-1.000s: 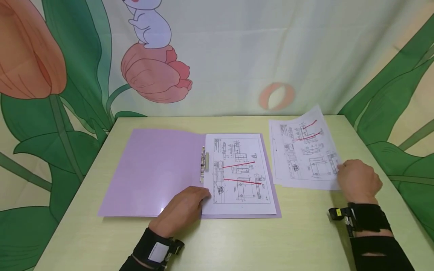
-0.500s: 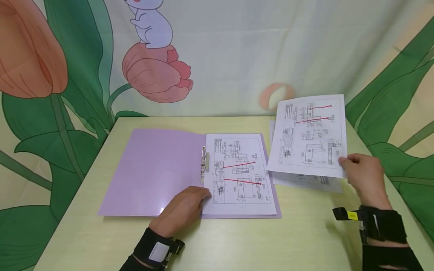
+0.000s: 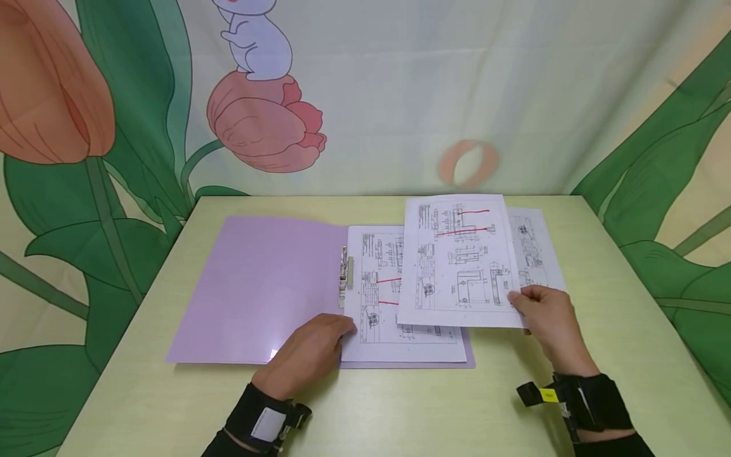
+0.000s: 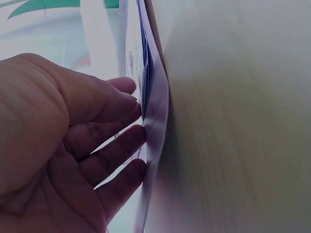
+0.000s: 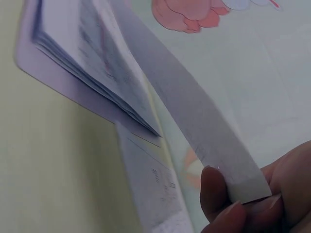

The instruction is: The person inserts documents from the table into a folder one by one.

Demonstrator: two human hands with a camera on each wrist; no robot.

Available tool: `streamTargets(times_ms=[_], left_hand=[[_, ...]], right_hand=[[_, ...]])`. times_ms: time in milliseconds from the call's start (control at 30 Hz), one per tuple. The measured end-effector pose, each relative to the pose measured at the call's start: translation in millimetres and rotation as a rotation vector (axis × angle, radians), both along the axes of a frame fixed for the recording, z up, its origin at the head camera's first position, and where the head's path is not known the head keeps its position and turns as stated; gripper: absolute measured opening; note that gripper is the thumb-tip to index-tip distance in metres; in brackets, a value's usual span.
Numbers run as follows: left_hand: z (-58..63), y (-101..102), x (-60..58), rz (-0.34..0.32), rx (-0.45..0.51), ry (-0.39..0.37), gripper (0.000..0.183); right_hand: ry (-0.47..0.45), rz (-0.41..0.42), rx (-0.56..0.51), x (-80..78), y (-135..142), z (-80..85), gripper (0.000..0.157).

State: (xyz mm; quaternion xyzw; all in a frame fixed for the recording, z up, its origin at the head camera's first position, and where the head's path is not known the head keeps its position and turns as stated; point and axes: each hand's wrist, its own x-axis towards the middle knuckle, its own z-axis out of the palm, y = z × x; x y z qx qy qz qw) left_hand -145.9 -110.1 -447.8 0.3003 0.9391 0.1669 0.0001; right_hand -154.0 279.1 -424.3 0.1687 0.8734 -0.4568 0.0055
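My right hand pinches the lower right corner of a printed sheet of paper marked with two red lines. The sheet is lifted and overlaps the right part of a paper stack in a purple folder. In the right wrist view the raised sheet shows its underside, with fingertips at its corner. My left hand rests at the stack's lower left corner. Its fingers look relaxed and touch the folder in the left wrist view; whether the thumb presses the paper edge is hard to tell.
The folder lies spread on a pale wooden table, with a metal clip along its spine. Another printed sheet lies right of the folder, partly covered. A curtain printed with flowers hangs behind the table.
My right hand has lifted the top sheet off the papers at the right and carried it left, over the folder's stack. The left hand has stayed in place.
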Motion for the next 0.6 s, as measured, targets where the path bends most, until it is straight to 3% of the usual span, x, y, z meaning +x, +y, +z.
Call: streamTargets(times_ms=[300, 600], left_hand=[[1.8, 0.8, 1.0, 0.0, -0.001, -0.002, 0.023], [2.8, 1.1, 1.9, 0.006, -0.006, 0.004, 0.024]], right_hand=[[-0.047, 0.1, 0.051, 8.1, -28.5, -19.0, 0.032], [-0.033, 0.148, 0.063, 11.2, -49.9, -27.4, 0.025]])
